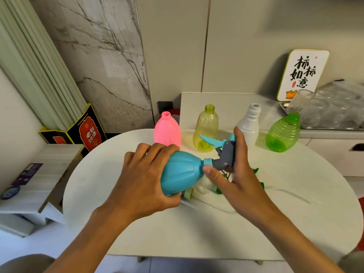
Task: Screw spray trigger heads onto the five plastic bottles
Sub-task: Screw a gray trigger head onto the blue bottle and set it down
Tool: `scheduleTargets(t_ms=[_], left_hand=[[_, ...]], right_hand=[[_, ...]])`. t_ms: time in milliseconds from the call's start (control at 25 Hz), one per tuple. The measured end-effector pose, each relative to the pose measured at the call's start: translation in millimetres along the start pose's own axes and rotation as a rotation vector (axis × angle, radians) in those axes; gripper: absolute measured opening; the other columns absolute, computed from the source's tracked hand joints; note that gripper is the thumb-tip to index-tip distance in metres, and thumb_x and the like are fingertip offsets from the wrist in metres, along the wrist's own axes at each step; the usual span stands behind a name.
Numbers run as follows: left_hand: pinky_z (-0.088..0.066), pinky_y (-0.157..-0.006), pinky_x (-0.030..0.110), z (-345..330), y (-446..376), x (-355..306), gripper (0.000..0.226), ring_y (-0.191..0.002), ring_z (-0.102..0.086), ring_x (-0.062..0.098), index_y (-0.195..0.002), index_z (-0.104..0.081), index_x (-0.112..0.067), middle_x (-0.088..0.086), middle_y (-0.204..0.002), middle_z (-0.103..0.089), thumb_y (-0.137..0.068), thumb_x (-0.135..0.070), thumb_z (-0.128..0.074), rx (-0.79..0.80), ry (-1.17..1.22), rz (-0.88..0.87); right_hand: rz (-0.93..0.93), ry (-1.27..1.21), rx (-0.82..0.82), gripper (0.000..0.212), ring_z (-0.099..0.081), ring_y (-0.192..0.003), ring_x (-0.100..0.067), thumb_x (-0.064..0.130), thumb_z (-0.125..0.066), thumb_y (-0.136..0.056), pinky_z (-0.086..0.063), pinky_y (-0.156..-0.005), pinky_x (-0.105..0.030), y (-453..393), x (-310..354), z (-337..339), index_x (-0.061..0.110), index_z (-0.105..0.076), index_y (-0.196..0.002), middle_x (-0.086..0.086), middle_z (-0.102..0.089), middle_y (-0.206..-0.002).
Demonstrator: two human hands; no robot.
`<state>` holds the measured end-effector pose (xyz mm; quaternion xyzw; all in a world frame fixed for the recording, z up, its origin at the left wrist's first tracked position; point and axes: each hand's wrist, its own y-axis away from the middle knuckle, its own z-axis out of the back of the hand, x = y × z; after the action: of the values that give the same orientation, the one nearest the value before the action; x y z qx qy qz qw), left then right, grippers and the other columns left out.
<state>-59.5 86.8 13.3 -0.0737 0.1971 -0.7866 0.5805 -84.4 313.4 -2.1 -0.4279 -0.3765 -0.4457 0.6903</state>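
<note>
The blue bottle is held above the table, long axis near horizontal, neck pointing right. The left hand wraps its body. The right hand, nearer the neck, grips the trigger head, thumb at the collar; thread seating appears incomplete, though hidden.

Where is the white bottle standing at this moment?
In the head view, the white bottle stands upright at the table's far right side, between the yellow bottle and the green bottle, just behind the right hand.
</note>
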Motion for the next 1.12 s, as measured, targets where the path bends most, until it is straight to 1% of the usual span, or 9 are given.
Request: scheduleTargets(t_ms=[80,120,240,320,440,600,680,880,1120], left_hand=[[-0.042,-0.076,0.038,1.1,0.3,1.2,0.087,-0.1,-0.047,0.019,-0.13,-0.045,-0.028,-0.009,-0.117,-0.055,-0.053,-0.06,-0.069,-0.002,0.025,0.01],[-0.042,-0.076,0.038,1.8,0.8,2.0,0.088,-0.101,-0.047,0.019,-0.13,-0.044,-0.029,-0.009,-0.117,-0.055,-0.052,-0.06,-0.069,0.003,0.038,0.019],[-0.043,-0.077,0.038,2.5,3.2,2.6,0.087,-0.102,-0.046,0.019,-0.131,-0.042,-0.031,-0.011,-0.118,-0.054,-0.053,-0.06,-0.069,0.038,0.047,0.025],[-0.043,-0.078,0.038,2.7,4.5,2.7,0.087,-0.102,-0.046,0.018,-0.131,-0.042,-0.031,-0.011,-0.118,-0.054,-0.053,-0.06,-0.069,0.058,0.051,0.023],[-0.041,-0.078,0.035,3.0,4.4,4.9,0.088,-0.103,-0.046,0.018,-0.132,-0.042,-0.031,-0.01,-0.12,-0.053,-0.053,-0.06,-0.068,0.098,0.023,0.01],[-0.039,-0.079,0.036,4.3,5.3,8.0,0.087,-0.105,-0.046,0.019,-0.132,-0.044,-0.029,-0.008,-0.121,-0.055,-0.054,-0.059,-0.068,0.1,-0.022,-0.002],[-0.039,-0.078,0.036,5.5,5.0,7.6,0.087,-0.104,-0.046,0.019,-0.132,-0.046,-0.029,-0.007,-0.12,-0.055,-0.053,-0.059,-0.067,0.085,-0.024,-0.001],[-0.04,-0.078,0.036,4.0,2.8,2.6,0.086,-0.103,-0.045,0.019,-0.132,-0.046,-0.028,-0.008,-0.12,-0.055,-0.054,-0.057,-0.068,0.086,-0.024,-0.03],[-0.04,-0.079,0.036,3.7,3.3,5.3,0.088,-0.104,-0.045,0.016,-0.133,-0.041,-0.032,-0.011,-0.12,-0.053,-0.054,-0.06,-0.067,0.163,-0.016,-0.025]], right_hand=[[0.183,0.448,0.031,0.109,-0.016,-0.149,-0.006,0.06,-0.068,-0.08,-0.023,-0.117,-0.026,-0.2,-3.6,6.1,0.04,0.009,-0.154,0.016,-0.006,-0.166],[0.266,0.62,0.031,0.109,-0.013,-0.151,-0.012,0.053,-0.071,-0.081,-0.022,-0.117,-0.031,-0.8,-3.9,9.3,0.034,0.006,-0.156,0.009,-0.003,-0.167],[0.498,0.833,-0.125,0.07,-0.044,-0.131,-0.034,0.038,-0.066,-0.087,-0.042,-0.102,-0.046,-5.4,-1.0,15.9,0.017,-0.039,-0.148,-0.017,-0.043,-0.151],[0.555,0.923,-0.173,0.058,-0.055,-0.109,-0.036,0.04,-0.071,-0.083,-0.044,-0.088,-0.045,-8.5,0.6,21.2,0.016,-0.057,-0.135,-0.016,-0.06,-0.127],[0.539,0.953,-0.14,0.057,-0.058,-0.085,-0.034,0.026,-0.088,-0.072,-0.045,-0.072,-0.042,-10.4,-3.6,28.4,0.015,-0.067,-0.124,-0.01,-0.065,-0.1],[0.609,0.92,-0.104,0.044,-0.058,-0.064,-0.03,0.012,-0.089,-0.07,-0.047,-0.056,-0.034,-8.1,-6.6,27.6,0.011,-0.075,-0.112,-0.009,-0.062,-0.079],[0.655,0.949,-0.114,0.04,-0.055,-0.069,-0.029,0.016,-0.088,-0.072,-0.044,-0.061,-0.035,-9.2,-6.2,29.6,0.013,-0.075,-0.11,-0.009,-0.064,-0.084],[0.697,0.935,-0.012,0.04,-0.056,-0.12,-0.031,0.042,-0.079,-0.078,-0.038,-0.1,-0.048,-10.2,-6.9,27.0,0.018,-0.073,-0.11,-0.003,-0.071,-0.118],[0.565,0.647,0.061,0.03,-0.051,-0.118,-0.018,0.038,-0.072,-0.083,-0.04,-0.096,-0.038,-5.3,-15.0,17.5,0.026,-0.064,-0.109,0.007,-0.071,-0.1]])
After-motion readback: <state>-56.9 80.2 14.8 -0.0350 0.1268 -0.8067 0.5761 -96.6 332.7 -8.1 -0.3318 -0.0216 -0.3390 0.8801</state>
